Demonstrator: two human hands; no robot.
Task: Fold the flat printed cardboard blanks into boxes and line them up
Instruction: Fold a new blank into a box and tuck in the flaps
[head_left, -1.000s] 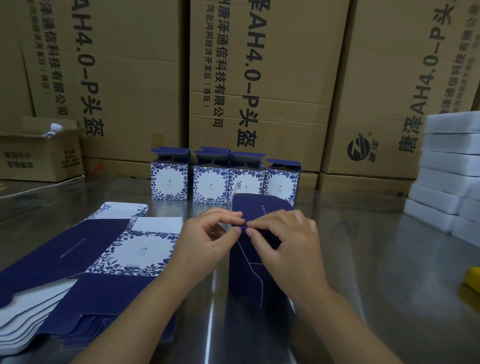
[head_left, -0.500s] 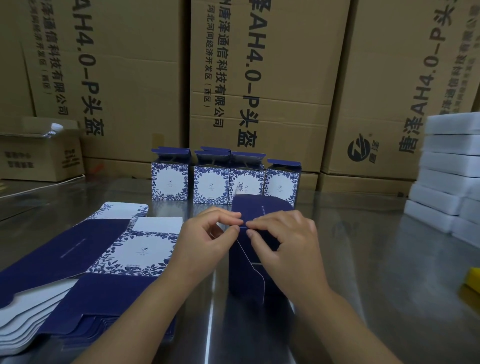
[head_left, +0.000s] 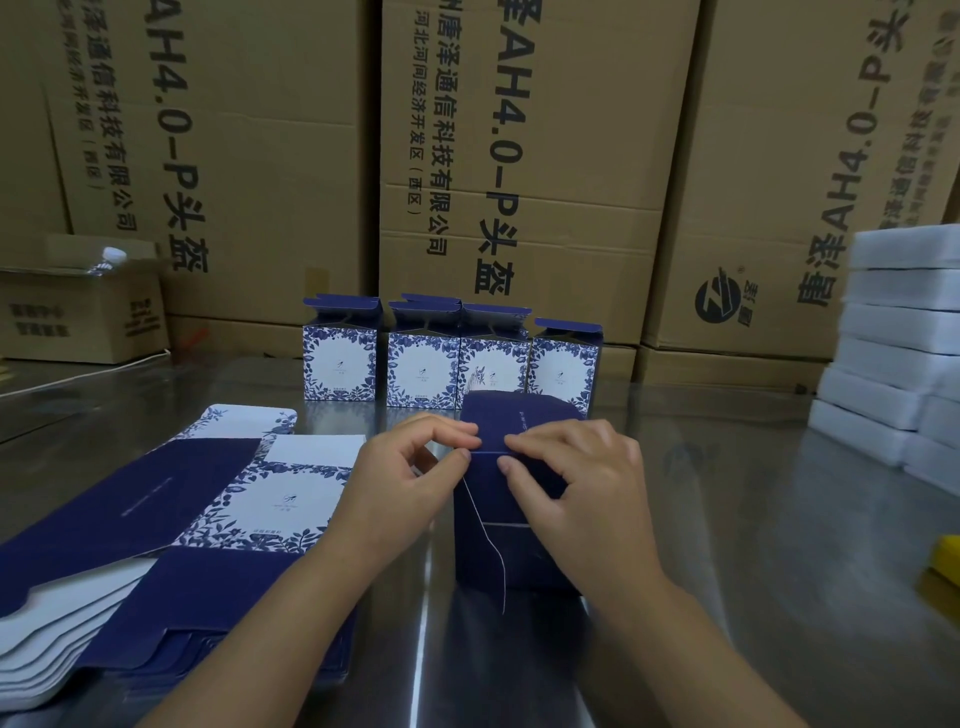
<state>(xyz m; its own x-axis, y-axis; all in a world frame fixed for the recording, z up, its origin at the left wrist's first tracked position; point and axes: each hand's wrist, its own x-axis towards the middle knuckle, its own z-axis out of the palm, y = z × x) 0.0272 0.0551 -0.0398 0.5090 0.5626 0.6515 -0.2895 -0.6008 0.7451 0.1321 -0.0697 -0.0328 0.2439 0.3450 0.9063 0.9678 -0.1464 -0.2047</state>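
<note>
A dark blue half-folded box (head_left: 511, 540) stands on the steel table in front of me. My left hand (head_left: 410, 478) pinches its top fold edge with thumb and forefinger. My right hand (head_left: 576, 478) pinches the same edge from the right, fingers curled over the box top. A stack of flat printed blanks (head_left: 171, 530), blue with white floral panels, lies at my left. Behind the hands, several folded floral boxes (head_left: 449, 364) stand in a row with their top flaps open.
Large brown cartons (head_left: 519, 156) wall off the back of the table. A small open carton (head_left: 78, 312) sits far left. White foam blocks (head_left: 904, 338) are stacked at the right, and a yellow object (head_left: 948, 566) shows at the right edge.
Both hands stay pinched on the box's top fold; the fingers shift only slightly along the edge. The box and the stack have not moved.
</note>
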